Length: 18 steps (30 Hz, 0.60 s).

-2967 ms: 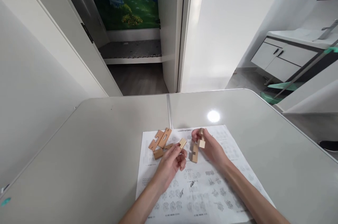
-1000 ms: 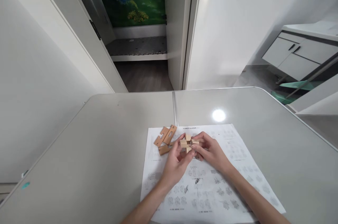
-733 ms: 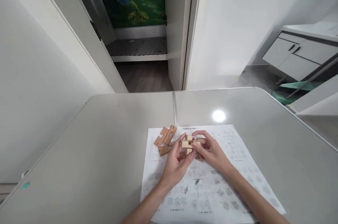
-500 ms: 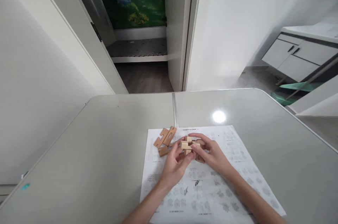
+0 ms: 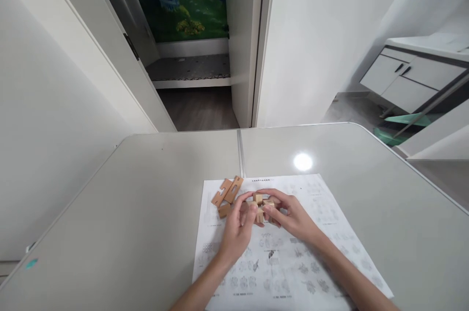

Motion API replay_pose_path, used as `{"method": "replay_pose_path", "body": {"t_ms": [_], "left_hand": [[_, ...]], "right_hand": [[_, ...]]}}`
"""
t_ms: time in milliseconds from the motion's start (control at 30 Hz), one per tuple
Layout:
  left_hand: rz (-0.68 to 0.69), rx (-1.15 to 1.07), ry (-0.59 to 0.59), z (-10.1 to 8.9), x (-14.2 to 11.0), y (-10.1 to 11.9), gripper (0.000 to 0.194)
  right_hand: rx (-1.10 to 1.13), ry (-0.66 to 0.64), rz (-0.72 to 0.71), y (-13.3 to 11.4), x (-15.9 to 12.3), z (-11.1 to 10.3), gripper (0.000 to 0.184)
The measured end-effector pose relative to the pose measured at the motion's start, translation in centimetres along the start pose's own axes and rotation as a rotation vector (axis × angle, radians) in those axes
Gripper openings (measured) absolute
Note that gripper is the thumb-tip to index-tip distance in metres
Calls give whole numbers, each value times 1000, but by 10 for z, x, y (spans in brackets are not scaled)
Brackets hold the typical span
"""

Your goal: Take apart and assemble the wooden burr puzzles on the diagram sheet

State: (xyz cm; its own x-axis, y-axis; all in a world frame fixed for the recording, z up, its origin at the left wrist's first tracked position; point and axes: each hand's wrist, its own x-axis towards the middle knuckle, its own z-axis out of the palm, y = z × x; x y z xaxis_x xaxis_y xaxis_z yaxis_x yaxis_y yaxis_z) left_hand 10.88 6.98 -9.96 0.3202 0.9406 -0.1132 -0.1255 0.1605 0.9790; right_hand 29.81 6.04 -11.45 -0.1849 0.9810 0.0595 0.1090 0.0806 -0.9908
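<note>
Both my hands meet over a printed instruction sheet (image 5: 286, 262) on a grey table. Between them is a small cluster of interlocked wooden puzzle pieces (image 5: 261, 203). My left hand (image 5: 237, 230) curls its fingers around the cluster's left side. My right hand (image 5: 291, 216) pinches it from the right and above. Three loose notched wooden pieces (image 5: 226, 195) lie on the sheet's far left corner, just left of my left hand.
The grey table (image 5: 139, 203) has a seam down its middle and a light glare (image 5: 303, 161). Beyond it an open doorway (image 5: 194, 57) shows a mural wall. White cabinets (image 5: 410, 81) and a green mop (image 5: 403, 123) stand at the right.
Three seconds ago each hand held a separate piece apart. Now the hands have come together around a joined cluster, which sits a little lower, closer to the sheet.
</note>
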Motion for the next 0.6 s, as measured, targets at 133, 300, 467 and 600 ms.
{"method": "replay_pose_path", "body": {"t_ms": [133,300,467,600], "left_hand": [[-2,-9,0,0,0,0,55],[35,31,-32,-2,1,-6,56],[80,62,-63,-4,3,-11,51],[96,89,-54,-4,2,-11,48]], "right_hand": [[51,-2,12,1,0,1,42],[144,-34,75,2,0,-1,39],[105,-47,60,-1,0,-4,40],[97,-53,42,-2,1,-5,38]]}}
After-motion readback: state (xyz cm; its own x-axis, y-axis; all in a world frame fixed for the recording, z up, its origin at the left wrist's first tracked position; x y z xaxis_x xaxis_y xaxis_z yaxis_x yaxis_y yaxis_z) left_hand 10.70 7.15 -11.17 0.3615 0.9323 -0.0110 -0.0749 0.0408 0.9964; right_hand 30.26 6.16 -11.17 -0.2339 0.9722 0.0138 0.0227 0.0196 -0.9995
